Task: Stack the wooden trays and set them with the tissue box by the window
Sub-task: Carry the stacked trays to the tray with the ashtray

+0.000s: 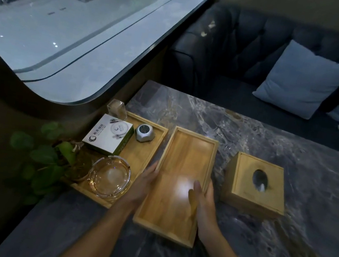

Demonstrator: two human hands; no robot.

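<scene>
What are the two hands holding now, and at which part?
The empty wooden tray: left hand on its left long side, right hand on its right long side.

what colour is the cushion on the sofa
The cushion is pale grey-blue, seen in the head view.

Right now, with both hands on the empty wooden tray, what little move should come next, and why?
Probably slide the empty tray a little left toward the window. The left hand and right hand already hold its long sides, but the other tray beside it carries an ashtray and a white box, so stacking looks blocked.
</scene>
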